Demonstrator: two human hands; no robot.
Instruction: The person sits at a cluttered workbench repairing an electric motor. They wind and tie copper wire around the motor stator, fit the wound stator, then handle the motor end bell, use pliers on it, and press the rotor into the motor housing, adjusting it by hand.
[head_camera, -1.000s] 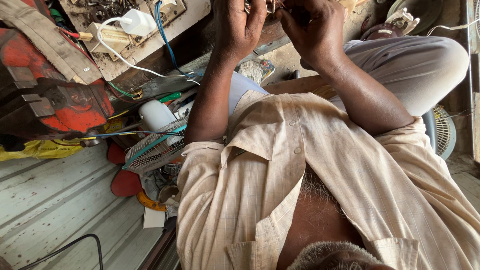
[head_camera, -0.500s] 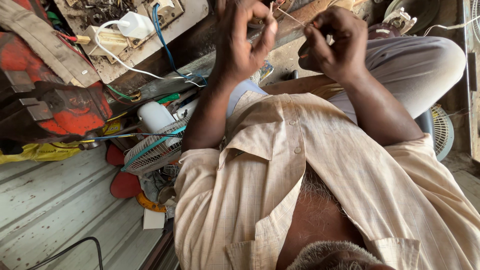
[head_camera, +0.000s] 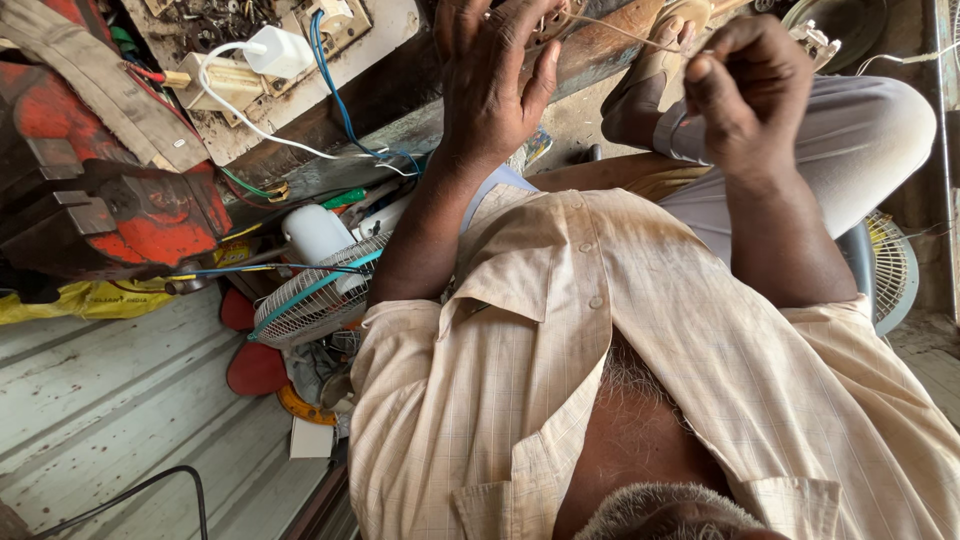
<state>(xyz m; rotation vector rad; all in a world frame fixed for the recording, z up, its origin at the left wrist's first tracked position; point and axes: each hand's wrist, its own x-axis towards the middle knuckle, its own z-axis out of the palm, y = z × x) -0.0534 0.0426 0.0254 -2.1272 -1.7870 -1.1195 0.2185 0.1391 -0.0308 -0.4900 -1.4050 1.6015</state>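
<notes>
My left hand (head_camera: 490, 95) is raised at the top centre, palm toward me and fingers partly spread. Its fingertips hold a small part (head_camera: 548, 20) that is mostly cut off by the frame edge. A thin wire (head_camera: 625, 33) runs from that part to my right hand (head_camera: 750, 90). That hand is closed, pinching the wire between thumb and fingers. Both forearms rise from my beige checked shirt (head_camera: 620, 380).
A small table fan (head_camera: 320, 290) with a white guard lies at left, below a red machine (head_camera: 120, 205). A white plug (head_camera: 280, 50) and a blue cable (head_camera: 335, 90) sit on a dirty board above. A second fan (head_camera: 890, 270) stands at right; a sandalled foot (head_camera: 650, 70) is up top.
The hands were close together at the top edge. My right hand has moved right and away from the left, drawing the thin wire out between them.
</notes>
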